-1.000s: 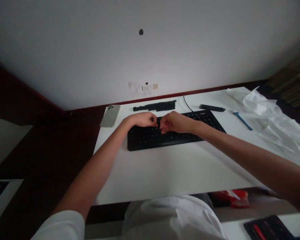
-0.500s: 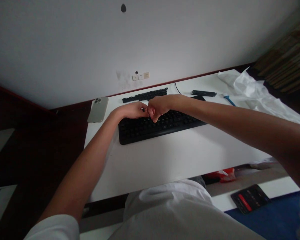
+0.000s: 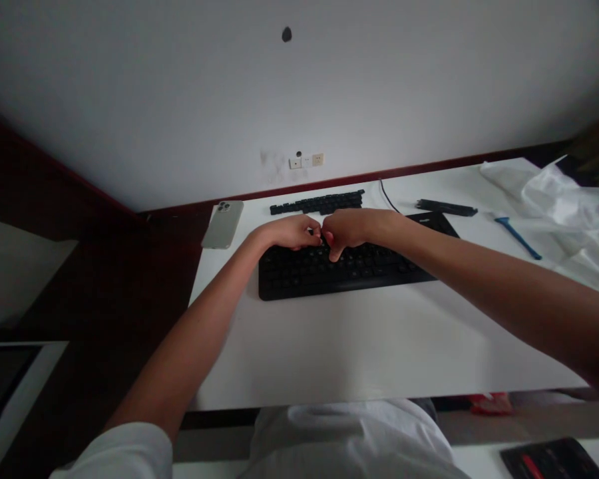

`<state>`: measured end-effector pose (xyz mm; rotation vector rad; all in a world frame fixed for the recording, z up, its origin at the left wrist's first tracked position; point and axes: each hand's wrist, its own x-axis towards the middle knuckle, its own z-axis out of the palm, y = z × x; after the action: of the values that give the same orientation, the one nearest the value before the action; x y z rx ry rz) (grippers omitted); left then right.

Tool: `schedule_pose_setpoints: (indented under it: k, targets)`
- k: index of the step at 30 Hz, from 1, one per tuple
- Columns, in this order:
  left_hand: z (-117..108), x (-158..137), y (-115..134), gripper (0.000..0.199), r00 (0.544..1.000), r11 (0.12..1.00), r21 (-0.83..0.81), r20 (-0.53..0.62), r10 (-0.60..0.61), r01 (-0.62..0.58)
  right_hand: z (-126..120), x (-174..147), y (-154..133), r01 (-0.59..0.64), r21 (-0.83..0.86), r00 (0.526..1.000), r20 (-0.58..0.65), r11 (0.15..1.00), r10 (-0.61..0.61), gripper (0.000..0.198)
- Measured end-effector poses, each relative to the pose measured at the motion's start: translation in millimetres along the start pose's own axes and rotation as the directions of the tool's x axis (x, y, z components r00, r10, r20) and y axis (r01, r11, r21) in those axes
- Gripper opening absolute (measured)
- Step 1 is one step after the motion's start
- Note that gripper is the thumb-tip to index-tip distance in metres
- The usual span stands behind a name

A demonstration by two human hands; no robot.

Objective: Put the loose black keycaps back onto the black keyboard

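Note:
A black keyboard [image 3: 299, 276] lies on the white table, partly covered by my hands and right forearm. My left hand [image 3: 292, 231] is over its upper left part, thumb and finger closed in a pinch, a small dark bit at the tips. Touching or almost touching it, my right hand [image 3: 347, 229] is curled with its fingers closed and bent down toward the keys. What either hand grips is too small or hidden to name. Behind the keyboard, loose black keycaps [image 3: 324, 202] lie together in rows.
A phone [image 3: 223, 225] lies at the table's left edge. To the right are a black strip-like piece [image 3: 446, 207], a blue-handled tool [image 3: 518, 237] and crumpled white plastic [image 3: 554, 189]. A thin cable [image 3: 387, 194] runs back toward the wall. Another dark device [image 3: 554, 459] lies below the table's front edge.
The view has shifted, so everything on the table appears farther right and slightly lower. Both hands stay close together over the keyboard, their fingers still closed.

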<state>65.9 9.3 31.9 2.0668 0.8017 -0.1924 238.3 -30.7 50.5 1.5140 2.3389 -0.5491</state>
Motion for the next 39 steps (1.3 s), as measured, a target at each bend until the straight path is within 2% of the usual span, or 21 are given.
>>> schedule_pose_setpoints:
  k: [3,9,14,18,20,22,25,28,31,39]
  targets:
    - [0,2,-3,0.017,1.000,1.000,-0.011,-0.002,0.015,-0.015,-2,-2,0,0.007,-0.019,0.996,0.088,1.000,-0.005,0.032]
    - [1,3,-8,0.017,0.999,0.999,-0.017,-0.017,0.038,-0.038,2,-9,4,-0.006,0.111,0.998,0.066,0.994,-0.002,0.023]
    - [3,4,-8,0.016,0.999,1.000,-0.001,-0.042,0.024,-0.024,11,-18,10,0.033,0.183,0.999,-0.039,0.982,-0.026,0.021]
    - [4,4,-6,0.017,0.998,1.000,0.021,-0.055,-0.002,0.003,16,-20,28,0.190,0.300,0.981,-0.105,0.935,-0.166,0.029]
    - [5,4,-5,0.017,0.998,1.000,0.029,-0.061,-0.006,0.008,17,-18,39,0.303,0.358,0.948,-0.209,0.883,-0.240,0.029]
    - [5,4,-4,0.018,0.998,1.000,0.029,-0.061,-0.006,0.008,19,-13,51,0.374,0.385,0.893,-0.395,0.843,-0.216,0.027]
    - [5,4,-2,0.019,0.998,1.000,0.022,-0.057,-0.014,0.015,23,-4,69,0.359,0.271,0.772,-0.624,0.893,-0.121,0.026]
    - [5,2,0,0.019,0.998,1.000,0.012,-0.054,-0.025,0.026,28,4,79,0.322,0.119,0.708,-0.688,0.939,-0.156,0.031]
    - [4,0,2,0.019,0.998,1.000,-0.007,-0.052,-0.024,0.024,32,8,79,0.340,0.080,0.699,-0.688,0.937,-0.195,0.034]
    - [4,0,2,0.020,0.998,0.999,-0.042,-0.043,-0.036,0.035,43,14,74,0.282,0.004,0.741,-0.636,0.960,-0.215,0.033]
